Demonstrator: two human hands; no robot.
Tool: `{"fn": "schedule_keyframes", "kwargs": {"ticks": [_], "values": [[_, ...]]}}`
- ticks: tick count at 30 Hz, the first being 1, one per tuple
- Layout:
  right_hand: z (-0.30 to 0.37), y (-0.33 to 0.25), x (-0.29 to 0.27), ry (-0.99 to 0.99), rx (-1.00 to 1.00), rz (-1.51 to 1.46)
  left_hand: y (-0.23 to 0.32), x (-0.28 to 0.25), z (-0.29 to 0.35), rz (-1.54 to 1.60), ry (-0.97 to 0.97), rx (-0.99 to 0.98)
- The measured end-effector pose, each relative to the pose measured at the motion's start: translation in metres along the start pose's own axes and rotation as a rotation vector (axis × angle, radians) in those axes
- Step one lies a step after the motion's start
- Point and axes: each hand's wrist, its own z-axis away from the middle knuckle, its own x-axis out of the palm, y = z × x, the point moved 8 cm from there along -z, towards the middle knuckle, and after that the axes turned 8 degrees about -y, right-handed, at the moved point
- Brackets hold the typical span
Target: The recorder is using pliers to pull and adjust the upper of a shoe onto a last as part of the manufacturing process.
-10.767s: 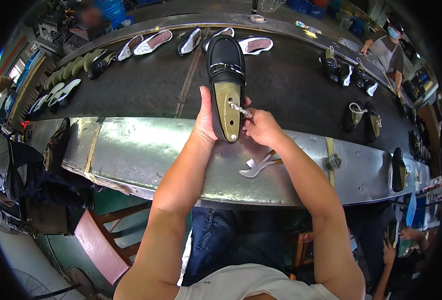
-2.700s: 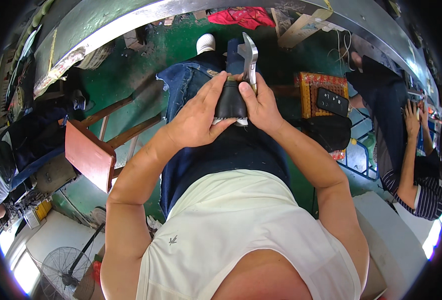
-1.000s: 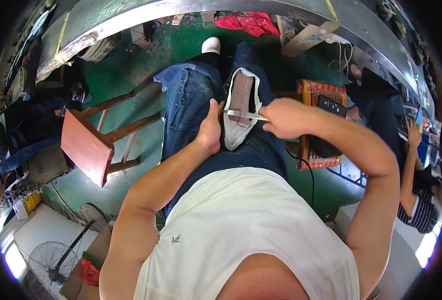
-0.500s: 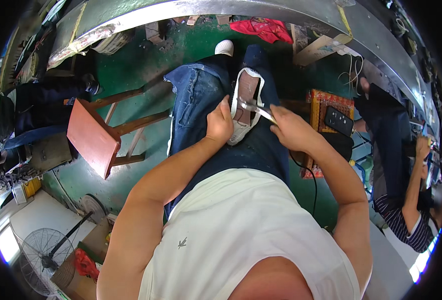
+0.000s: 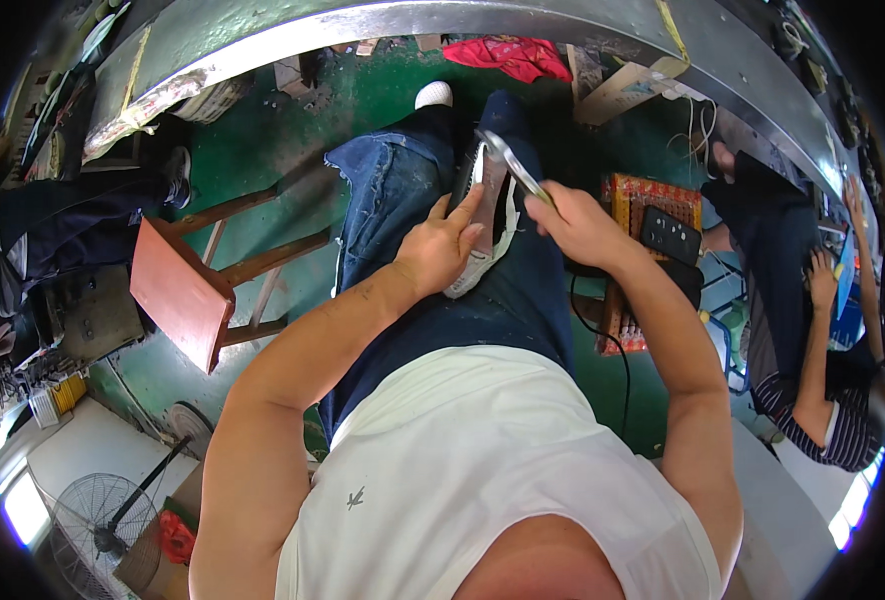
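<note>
A shoe (image 5: pixel 483 215) lies sole-up on the person's lap, across the right thigh of the dark jeans, just above the middle of the view. The left hand (image 5: pixel 445 250) rests on the shoe from its 8 o'clock side, fingers (image 5: pixel 468 205) stretched flat along the pale insole and the thumb wrapped under the edge, so it pins the shoe rather than clasping it. The right hand (image 5: pixel 573 225) sits at the shoe's 3 o'clock, fingers curled tight around the handle of a slim metal tool (image 5: pixel 516 168) whose shiny blade slants up toward 11 o'clock and crosses the toe end of the shoe; whether the blade touches the sole I cannot tell. At 9 o'clock from the hands stands a wooden stool (image 5: pixel 188 295) on the green floor (image 5: pixel 263 150). A red cloth (image 5: pixel 511 52) lies at 12 o'clock under the curved edge of the metal counter (image 5: pixel 383 25). At 3 o'clock a patterned red box (image 5: pixel 635 205) carries a black remote-like device (image 5: pixel 671 235), and beyond it another person (image 5: pixel 813 340) sits. A floor fan (image 5: pixel 88 510) stands at 7 o'clock.
</note>
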Motion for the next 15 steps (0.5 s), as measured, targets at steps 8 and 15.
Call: {"fn": "schedule_keyframes", "kwargs": {"ticks": [8, 15], "values": [[-0.009, 0.024, 0.019, -0.01, 0.001, 0.3, -0.006, 0.007, 0.031, 0.355, 0.141, -0.083], [0.031, 0.012, 0.055, 0.024, -0.076, 0.024, -0.022, 0.023, 0.03, 0.608, 0.052, -0.184]]}}
